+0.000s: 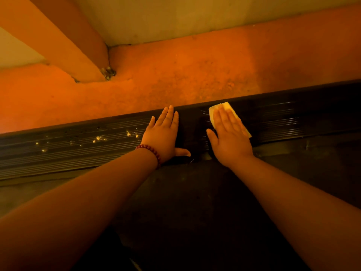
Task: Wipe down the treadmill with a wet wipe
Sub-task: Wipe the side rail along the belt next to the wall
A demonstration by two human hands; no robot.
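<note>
You've got a pale yellowish wet wipe (224, 109) on the black ribbed treadmill side rail (78, 145), light specks dotting it, orange floor (175, 75) behind.

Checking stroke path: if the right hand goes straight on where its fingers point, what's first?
The rail's far edge, just past the right hand; beyond looks free: floor, then probably wall.

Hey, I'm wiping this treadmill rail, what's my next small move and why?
Probably slide the wipe under your right hand leftward along the ribbed rail, lifting the left hand out of its path. That stretch looks unwiped: pale specks dot the rail left of that hand.
</note>
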